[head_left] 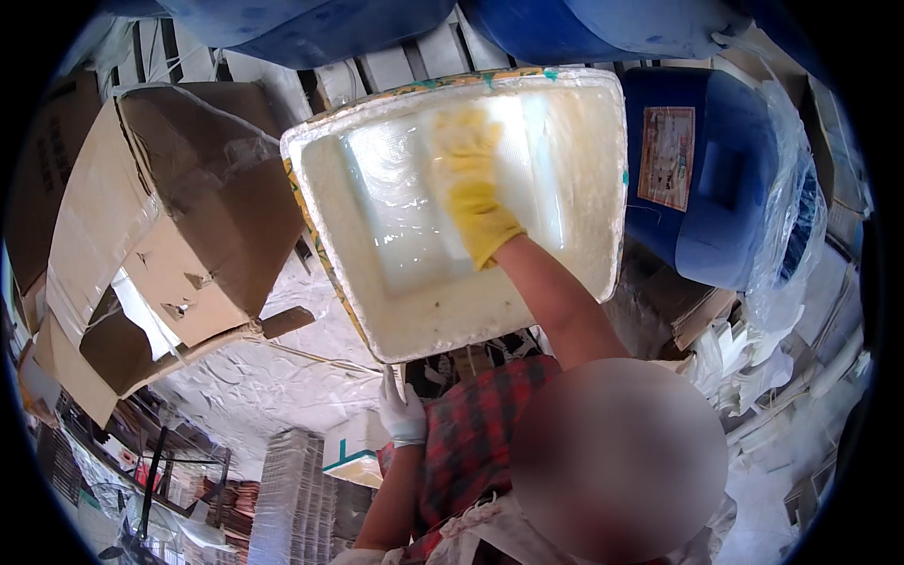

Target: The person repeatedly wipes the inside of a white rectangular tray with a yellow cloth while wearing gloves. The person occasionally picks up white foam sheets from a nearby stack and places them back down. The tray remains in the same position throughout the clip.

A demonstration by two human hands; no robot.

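A deep white foam box with a patterned tape edge holds a pale, shiny liquid. My right hand, in a yellow rubber glove, reaches down into the box. Its fingers are blurred under or at the liquid, so whether they hold anything cannot be made out. At the box's near left corner is my left hand in a thin white glove. Its fingers point up toward the rim, stretched out, with no object showing in them.
An opened cardboard box stands to the left. On the right lies a blue plastic drum with clear wrap. More blue drums sit on pale slats at the back. A white box with green tape is near my left forearm.
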